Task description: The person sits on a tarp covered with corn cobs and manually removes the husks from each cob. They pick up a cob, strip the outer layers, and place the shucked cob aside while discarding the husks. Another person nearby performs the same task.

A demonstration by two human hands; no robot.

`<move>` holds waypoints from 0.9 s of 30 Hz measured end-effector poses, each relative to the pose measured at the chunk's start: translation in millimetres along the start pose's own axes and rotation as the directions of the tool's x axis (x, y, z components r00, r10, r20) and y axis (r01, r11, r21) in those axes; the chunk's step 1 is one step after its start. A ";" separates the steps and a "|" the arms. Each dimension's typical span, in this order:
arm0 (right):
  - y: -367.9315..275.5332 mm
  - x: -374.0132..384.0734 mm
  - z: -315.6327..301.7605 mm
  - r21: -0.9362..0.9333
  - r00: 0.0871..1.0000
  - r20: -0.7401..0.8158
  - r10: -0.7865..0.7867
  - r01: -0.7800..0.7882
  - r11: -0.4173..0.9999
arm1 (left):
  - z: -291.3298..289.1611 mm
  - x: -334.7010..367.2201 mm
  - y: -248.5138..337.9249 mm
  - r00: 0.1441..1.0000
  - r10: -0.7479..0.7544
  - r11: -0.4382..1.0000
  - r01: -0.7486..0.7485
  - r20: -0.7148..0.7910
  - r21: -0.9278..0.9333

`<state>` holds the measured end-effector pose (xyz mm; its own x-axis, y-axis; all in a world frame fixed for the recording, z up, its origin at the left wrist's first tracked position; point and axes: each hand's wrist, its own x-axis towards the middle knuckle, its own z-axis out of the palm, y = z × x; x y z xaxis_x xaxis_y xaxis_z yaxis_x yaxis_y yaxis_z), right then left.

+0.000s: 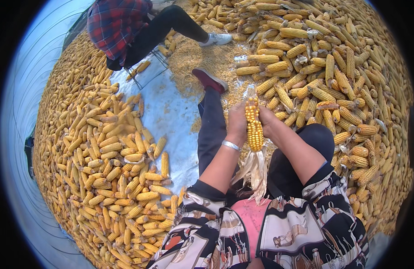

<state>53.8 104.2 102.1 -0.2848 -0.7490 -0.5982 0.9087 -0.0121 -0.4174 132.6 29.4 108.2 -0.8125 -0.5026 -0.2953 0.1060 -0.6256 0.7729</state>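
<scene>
Between my two hands stands an ear of corn (254,130), tip pointing away from me, with dry pale husk (253,171) hanging from its near end. My left hand (236,120), with a silver bangle at the wrist, is closed around the ear's left side. On the right side my right hand (267,120) grips the same ear. Its far tip looks pale and bare, while yellow kernels cover the rest. Most of my fingers are hidden behind the ear. Loose kernels (189,62) are scattered on the ground beyond my hands.
Large heaps of corn ears rise on the right (301,58) and left (113,179). A pale sheet (162,112) lies between them. Far left, a person in a plaid shirt (115,27) sits on a metal-framed stool (148,74). My legs stretch out below my hands.
</scene>
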 end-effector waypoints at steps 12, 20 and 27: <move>-0.8 -12.9 9.4 -0.549 0.890 0.042 -0.454 0.400 0.734 | -1.0 18.3 -8.3 0.906 -0.028 0.905 -0.157 -0.422 -0.396; -54.6 -15.0 -13.0 -0.119 0.797 -0.244 -0.553 0.542 0.832 | -64.4 -39.5 -8.2 0.935 -0.333 0.893 0.355 0.127 -0.275; -33.6 -13.1 2.0 -0.379 0.726 0.038 -0.686 0.646 0.662 | -30.8 -25.8 -0.8 0.964 0.210 0.599 -0.261 0.166 0.757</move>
<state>27.6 113.1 125.3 -0.8189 -0.5609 -0.1218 0.3022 -0.2410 -0.9223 171.1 24.4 97.9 -0.8559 -0.5162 -0.0293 -0.1584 0.2078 0.9653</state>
